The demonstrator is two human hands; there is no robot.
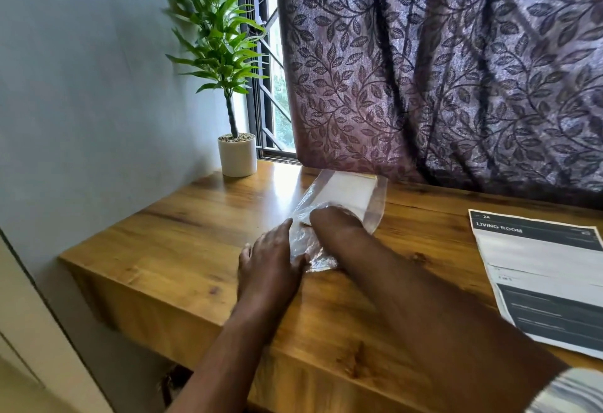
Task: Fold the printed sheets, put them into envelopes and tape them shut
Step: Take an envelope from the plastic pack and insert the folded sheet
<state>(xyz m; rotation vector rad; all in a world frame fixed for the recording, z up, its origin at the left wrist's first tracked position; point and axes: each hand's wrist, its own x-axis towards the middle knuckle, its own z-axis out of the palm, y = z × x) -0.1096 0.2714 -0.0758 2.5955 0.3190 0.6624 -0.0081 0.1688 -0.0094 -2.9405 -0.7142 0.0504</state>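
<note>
A clear plastic bag (376, 213) lies on the wooden table (169, 236) near the window, with a stack of white envelopes (346, 191) inside it. My left hand (269, 259) grips the crumpled open end of the bag, thumb on the plastic. My right hand (337, 218) is pushed inside the bag up to the wrist and reaches the near edge of the envelopes. Its fingers are hidden under the plastic. Printed sheets (538, 269) with dark bands and the heading "LIVING ROOM" lie flat at the table's right side.
A potted green plant (237, 155) stands at the table's back left corner by the wall. A purple leaf-patterned curtain (456, 70) hangs along the back edge, just behind the bag. The table's left and front edges drop off close to my arms.
</note>
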